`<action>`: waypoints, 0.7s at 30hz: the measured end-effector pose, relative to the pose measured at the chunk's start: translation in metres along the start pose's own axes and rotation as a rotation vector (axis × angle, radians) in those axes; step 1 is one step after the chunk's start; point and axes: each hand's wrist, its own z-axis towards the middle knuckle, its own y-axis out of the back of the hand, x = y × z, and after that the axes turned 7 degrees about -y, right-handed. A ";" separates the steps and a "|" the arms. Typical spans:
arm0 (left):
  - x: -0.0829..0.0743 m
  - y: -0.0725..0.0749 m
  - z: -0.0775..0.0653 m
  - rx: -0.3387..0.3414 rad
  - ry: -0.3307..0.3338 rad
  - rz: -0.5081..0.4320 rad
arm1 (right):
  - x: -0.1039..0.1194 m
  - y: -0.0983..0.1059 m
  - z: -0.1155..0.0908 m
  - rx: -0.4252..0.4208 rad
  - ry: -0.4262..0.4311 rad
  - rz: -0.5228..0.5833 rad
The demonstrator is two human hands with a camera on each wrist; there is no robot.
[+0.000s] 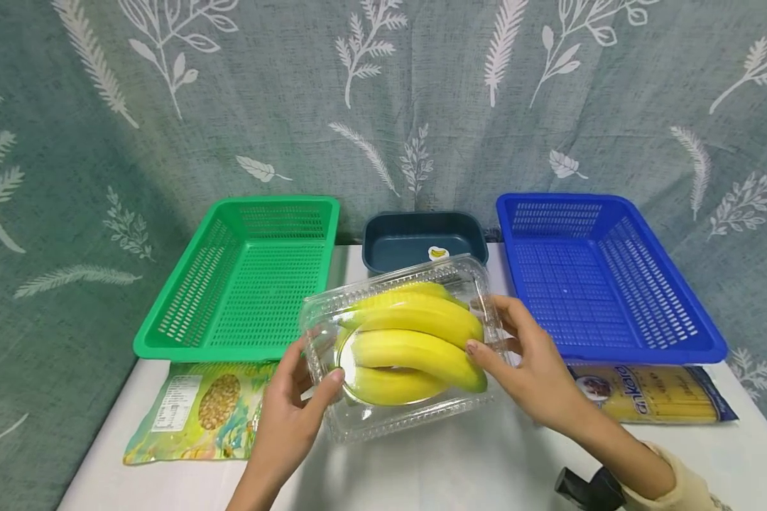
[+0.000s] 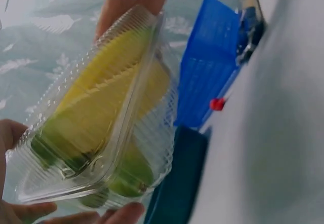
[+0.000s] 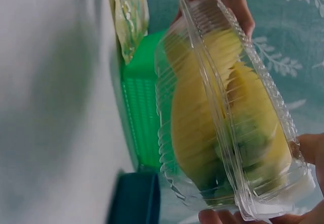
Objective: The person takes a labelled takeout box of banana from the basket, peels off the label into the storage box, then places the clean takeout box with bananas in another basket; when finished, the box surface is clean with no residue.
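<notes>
A clear plastic clamshell box (image 1: pixel 415 415) with several yellow bananas (image 1: pixel 415 348) inside is held up over the table, tilted with its right side higher. My left hand (image 1: pixel 297 404) grips its left end, thumb on the lid and fingers behind. At the opposite end my right hand (image 1: pixel 530 362) holds it, thumb on top near the banana tips. Both wrist views show the box (image 2: pixel 126 117) closed, with greenish ends on the bananas (image 3: pixel 202 117). In the left wrist view, fingers (image 2: pixel 121 215) wrap under the box.
A green basket (image 1: pixel 236 355) stands at left, a blue basket (image 1: pixel 639 353) at right. Between them sits a dark teal bin (image 1: pixel 383 245) with a banana sticker. A green food packet (image 1: pixel 192 411) and a spaghetti pack (image 1: pixel 658 397) lie before the baskets. A patterned curtain (image 1: pixel 447 106) hangs behind.
</notes>
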 end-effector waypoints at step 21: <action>-0.006 0.020 -0.007 -0.126 -0.004 -0.377 | 0.062 0.004 0.068 0.132 0.226 -0.099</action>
